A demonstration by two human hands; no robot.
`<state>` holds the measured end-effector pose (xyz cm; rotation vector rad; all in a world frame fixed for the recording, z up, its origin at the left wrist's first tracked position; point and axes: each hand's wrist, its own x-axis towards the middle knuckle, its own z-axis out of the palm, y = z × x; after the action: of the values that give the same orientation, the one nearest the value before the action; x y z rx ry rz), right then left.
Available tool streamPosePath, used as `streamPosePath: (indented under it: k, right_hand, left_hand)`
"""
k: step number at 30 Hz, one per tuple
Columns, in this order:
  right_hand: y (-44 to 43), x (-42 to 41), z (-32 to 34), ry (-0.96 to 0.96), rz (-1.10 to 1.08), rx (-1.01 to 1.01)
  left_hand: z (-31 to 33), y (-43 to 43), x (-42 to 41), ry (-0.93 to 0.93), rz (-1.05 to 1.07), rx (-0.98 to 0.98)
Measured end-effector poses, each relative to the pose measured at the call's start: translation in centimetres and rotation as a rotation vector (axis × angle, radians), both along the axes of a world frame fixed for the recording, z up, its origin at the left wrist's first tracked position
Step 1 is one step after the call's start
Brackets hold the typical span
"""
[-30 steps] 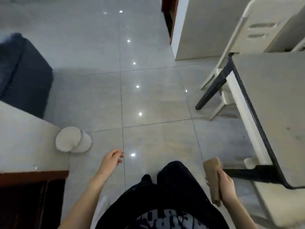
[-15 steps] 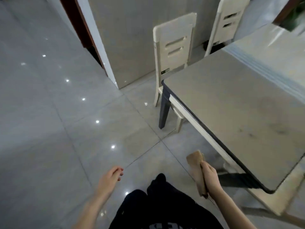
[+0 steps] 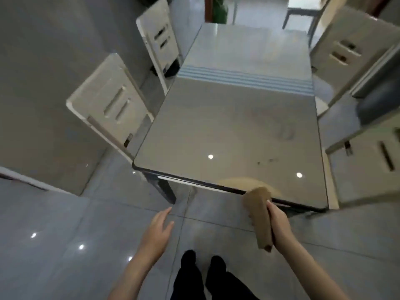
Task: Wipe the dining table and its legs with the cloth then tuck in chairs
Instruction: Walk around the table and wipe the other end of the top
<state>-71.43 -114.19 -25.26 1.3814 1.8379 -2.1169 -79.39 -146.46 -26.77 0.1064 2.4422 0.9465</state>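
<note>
A long glossy grey dining table [image 3: 220,131] with a dark rim stretches away from me, its near short edge just ahead. My right hand [image 3: 279,224] grips a folded brown cloth [image 3: 259,217], whose top end hangs at the table's near edge. Empty, my left hand [image 3: 159,230] floats over the floor with its fingers straight, short of the table's dark near-left leg [image 3: 167,190]. Smudges and specks mark the tabletop on the right. White chairs stand along both long sides: two on the left [image 3: 112,109] [image 3: 160,37], two on the right [image 3: 368,167] [image 3: 342,50].
A grey wall [image 3: 43,83] runs close behind the left chairs. Shiny grey floor tiles [image 3: 65,234] spread around me, my dark trouser legs [image 3: 201,276] at the bottom. A dark cushion [image 3: 381,105] lies on a right-side chair. Another table [image 3: 303,9] stands far behind.
My view has swung right, bringing the table's short end in front of me. My right hand has lifted the cloth up to the table's near edge; my left hand has come forward.
</note>
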Motion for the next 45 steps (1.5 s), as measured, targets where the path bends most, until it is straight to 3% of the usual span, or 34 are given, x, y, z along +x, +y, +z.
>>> streamPosePath:
  k: [6, 12, 15, 19, 22, 27, 36, 40, 45]
  right_hand:
    - [3.4, -1.1, 0.3, 0.03, -0.243, 0.165]
    - [9.7, -3.8, -2.8, 0.03, -0.211, 0.632]
    - [13.3, -5.7, -6.9, -0.138, -0.112, 0.869]
    - [16.1, -7.2, -12.9, -0.304, 0.297, 1.059]
    - [19.2, -7.4, -13.6, -0.226, 0.487, 1.203]
    - [25.9, -11.7, -14.3, -0.195, 0.393, 1.197]
    - [38.8, -30.3, -15.3, -0.249, 0.251, 1.212]
    - [32.2, -28.0, -14.9, -0.01, 0.447, 1.26]
    - [16.3, -10.8, -14.7, 0.35, 1.031, 1.25]
  left_hand:
    - [-0.7, 8.4, -9.5, 0.185, -0.407, -0.022]
    - [-3.9, 19.6, -15.1, 0.452, -0.71, -0.027]
    - [-7.2, 24.1, -17.4, 0.519, -0.851, -0.1]
    - [-11.0, 25.8, -19.3, 0.534, -0.895, -0.166]
    - [-12.4, 24.8, -19.4, 0.525, -0.88, -0.156]
    - [-12.6, 25.3, -19.7, 0.53, -0.854, -0.076]
    - [-13.3, 24.9, -20.4, 0.584, -0.85, -0.013]
    - [-13.4, 25.0, -20.3, 0.558, -0.835, -0.027]
    - [-13.1, 25.1, -20.0, 0.548, -0.852, -0.047]
